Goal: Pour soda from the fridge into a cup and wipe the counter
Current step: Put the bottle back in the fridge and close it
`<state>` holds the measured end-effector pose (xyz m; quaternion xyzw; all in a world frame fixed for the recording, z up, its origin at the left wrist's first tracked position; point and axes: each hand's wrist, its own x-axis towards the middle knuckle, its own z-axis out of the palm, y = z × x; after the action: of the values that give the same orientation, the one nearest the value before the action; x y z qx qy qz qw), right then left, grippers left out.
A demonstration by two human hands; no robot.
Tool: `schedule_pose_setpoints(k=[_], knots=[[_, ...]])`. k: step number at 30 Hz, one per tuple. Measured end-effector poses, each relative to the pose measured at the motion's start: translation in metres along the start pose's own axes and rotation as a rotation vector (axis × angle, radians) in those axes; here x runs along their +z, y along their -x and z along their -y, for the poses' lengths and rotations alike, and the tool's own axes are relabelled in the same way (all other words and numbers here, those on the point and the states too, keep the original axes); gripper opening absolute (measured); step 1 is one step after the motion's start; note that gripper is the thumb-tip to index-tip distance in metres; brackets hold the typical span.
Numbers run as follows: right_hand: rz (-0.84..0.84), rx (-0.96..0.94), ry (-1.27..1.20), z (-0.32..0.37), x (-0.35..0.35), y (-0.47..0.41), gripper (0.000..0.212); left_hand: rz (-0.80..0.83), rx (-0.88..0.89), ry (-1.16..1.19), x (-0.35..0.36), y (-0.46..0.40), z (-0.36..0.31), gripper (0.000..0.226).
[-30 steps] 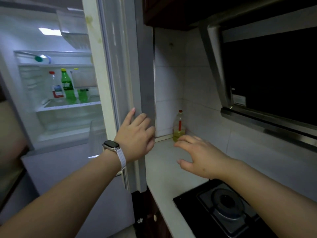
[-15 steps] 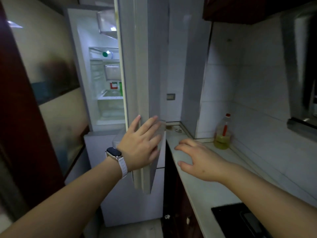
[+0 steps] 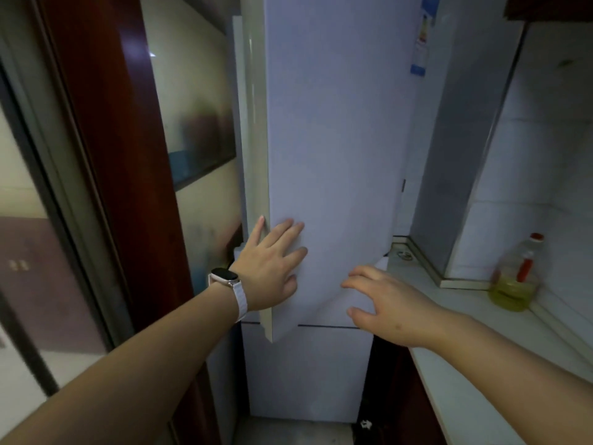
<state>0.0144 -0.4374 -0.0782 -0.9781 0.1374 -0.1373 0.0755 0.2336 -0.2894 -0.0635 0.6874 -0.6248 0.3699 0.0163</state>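
Note:
The pale fridge door [image 3: 337, 130] stands nearly closed, and its inside is hidden. My left hand [image 3: 272, 264], with a watch on the wrist, presses flat against the door's lower front, the thumb at its left edge. My right hand [image 3: 388, 303] hovers with spread, relaxed fingers in front of the door, above the left end of the white counter [image 3: 475, 342], holding nothing. No soda bottle or cup is in view.
A bottle of yellow oil [image 3: 516, 277] stands on the counter against the tiled wall. The lower fridge door [image 3: 305, 374] is closed below. A dark red wooden frame [image 3: 112, 155] and a glass panel border the fridge on the left.
The fridge door has swung from wide open to nearly closed under my left hand. The shelves with bottles are no longer visible. The view has turned left.

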Motion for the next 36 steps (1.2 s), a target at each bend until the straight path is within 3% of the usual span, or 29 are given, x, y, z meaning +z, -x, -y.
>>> schedule_pose_setpoints(k=[6,11,17,36], knots=[[0.017,-0.003,-0.009,0.004,0.018,-0.040,0.060,0.082,-0.065,0.040,0.041,-0.009,0.050,0.064],[0.026,0.002,-0.015,0.006,0.029,-0.075,0.049,0.051,-0.177,0.134,0.071,-0.024,0.081,0.066],[0.014,0.017,-0.021,0.010,0.047,-0.121,0.050,0.016,-0.184,0.151,0.109,-0.030,0.121,0.069],[-0.009,-0.033,-0.083,-0.029,0.083,-0.235,0.062,-0.014,-0.259,0.106,0.188,-0.074,0.174,0.060]])
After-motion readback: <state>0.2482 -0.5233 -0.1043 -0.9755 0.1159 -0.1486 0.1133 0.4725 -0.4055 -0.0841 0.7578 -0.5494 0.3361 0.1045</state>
